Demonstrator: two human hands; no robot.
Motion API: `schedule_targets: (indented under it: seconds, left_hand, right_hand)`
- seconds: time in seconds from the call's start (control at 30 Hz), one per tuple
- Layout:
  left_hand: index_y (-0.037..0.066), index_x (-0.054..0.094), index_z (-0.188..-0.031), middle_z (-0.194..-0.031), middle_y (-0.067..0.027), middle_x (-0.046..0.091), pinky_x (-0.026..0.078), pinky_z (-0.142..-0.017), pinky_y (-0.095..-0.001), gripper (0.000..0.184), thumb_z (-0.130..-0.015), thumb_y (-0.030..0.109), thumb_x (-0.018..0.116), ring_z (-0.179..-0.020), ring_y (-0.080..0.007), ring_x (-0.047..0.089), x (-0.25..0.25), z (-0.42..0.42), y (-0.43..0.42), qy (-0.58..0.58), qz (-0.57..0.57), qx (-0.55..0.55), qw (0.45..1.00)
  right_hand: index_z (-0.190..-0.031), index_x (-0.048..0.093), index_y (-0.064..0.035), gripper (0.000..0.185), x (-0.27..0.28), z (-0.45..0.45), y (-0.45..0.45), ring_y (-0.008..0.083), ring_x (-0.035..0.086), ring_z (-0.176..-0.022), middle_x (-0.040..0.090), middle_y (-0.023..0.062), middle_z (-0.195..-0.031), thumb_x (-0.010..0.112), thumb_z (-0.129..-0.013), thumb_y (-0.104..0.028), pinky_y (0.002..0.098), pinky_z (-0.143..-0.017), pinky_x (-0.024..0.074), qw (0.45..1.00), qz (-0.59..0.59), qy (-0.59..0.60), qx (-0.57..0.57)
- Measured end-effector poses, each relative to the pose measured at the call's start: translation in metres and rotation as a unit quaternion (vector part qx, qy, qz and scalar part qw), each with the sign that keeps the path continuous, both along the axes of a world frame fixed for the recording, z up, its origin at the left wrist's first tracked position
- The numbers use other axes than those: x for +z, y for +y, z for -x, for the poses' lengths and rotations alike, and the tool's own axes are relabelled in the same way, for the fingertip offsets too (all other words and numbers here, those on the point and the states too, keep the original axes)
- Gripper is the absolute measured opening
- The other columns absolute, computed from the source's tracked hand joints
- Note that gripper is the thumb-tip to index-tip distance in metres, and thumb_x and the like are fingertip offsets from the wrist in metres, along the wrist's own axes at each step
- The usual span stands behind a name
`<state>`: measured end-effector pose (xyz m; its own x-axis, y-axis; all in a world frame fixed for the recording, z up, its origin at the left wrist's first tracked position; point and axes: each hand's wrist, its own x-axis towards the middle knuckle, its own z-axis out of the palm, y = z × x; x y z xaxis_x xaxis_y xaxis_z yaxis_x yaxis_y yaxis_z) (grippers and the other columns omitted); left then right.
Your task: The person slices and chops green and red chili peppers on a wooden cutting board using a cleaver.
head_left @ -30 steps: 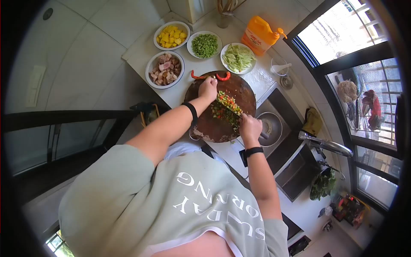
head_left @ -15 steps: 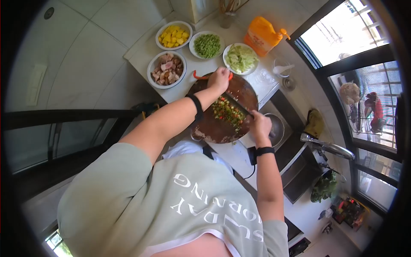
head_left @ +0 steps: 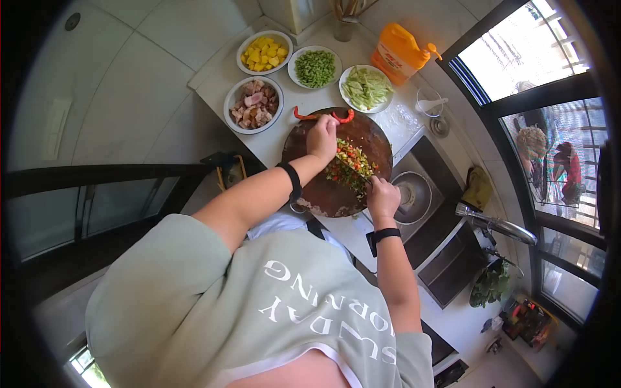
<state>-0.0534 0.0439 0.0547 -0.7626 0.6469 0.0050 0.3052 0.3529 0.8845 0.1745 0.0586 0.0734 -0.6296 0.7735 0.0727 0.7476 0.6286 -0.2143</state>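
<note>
On the round wooden cutting board (head_left: 310, 187) lies a heap of finely chopped red and green peppers (head_left: 352, 155). A knife (head_left: 353, 171) crosses the heap, its blade seen nearly edge-on. My right hand (head_left: 383, 196) is closed around its handle. My left hand (head_left: 321, 138) is closed at the blade's far end, where its fingers hide the tip. Beyond my left hand, red chili peppers (head_left: 345, 117) lie at the board's far edge.
Behind the board stand bowls of yellow chunks (head_left: 264, 53) and raw meat (head_left: 255, 105), plates of chopped green beans (head_left: 315, 68) and sliced pale-green vegetable (head_left: 367, 88), and an orange jug (head_left: 400, 53). To the right are a metal bowl (head_left: 414, 197), sink (head_left: 453, 265) and faucet (head_left: 498, 224).
My left hand has moved left and nearer to me, uncovering more red chili. My right hand has shifted slightly left and nearer. The knife has shifted with them across the chopped peppers.
</note>
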Motion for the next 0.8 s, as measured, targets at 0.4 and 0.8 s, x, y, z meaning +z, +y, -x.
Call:
schedule_targets:
  seconds: [0.4, 0.8]
  left_hand:
    - [0.008, 0.063, -0.097, -0.083, -0.0138, 0.068, 0.051, -0.070, -0.0423, 0.026, -0.098, 0.031, 0.050, -0.079, -0.0326, 0.067, -0.023, 0.015, -0.010, 0.014, 0.073, 0.019, 0.997]
    - [0.008, 0.060, -0.098, -0.095, -0.0182, 0.069, 0.049, -0.077, -0.0505, 0.027, -0.097, 0.033, 0.052, -0.092, -0.0395, 0.064, 0.004, 0.020, 0.023, -0.010, 0.122, -0.015, 0.992]
  right_hand:
    - [-0.079, 0.062, -0.0144, 0.013, 0.011, 0.007, -0.009, 0.0292, 0.065, -0.070, 0.064, 0.0073, -0.072, 0.069, -0.080, -0.025, 0.0443, -0.064, 0.0452, 0.999, -0.032, -0.017, 0.029]
    - [-0.088, 0.068, -0.0146, 0.013, 0.025, 0.009, 0.009, 0.0294, 0.066, -0.074, 0.067, 0.0069, -0.076, 0.072, -0.079, -0.023, 0.0443, -0.069, 0.0476, 0.998, 0.053, -0.018, -0.005]
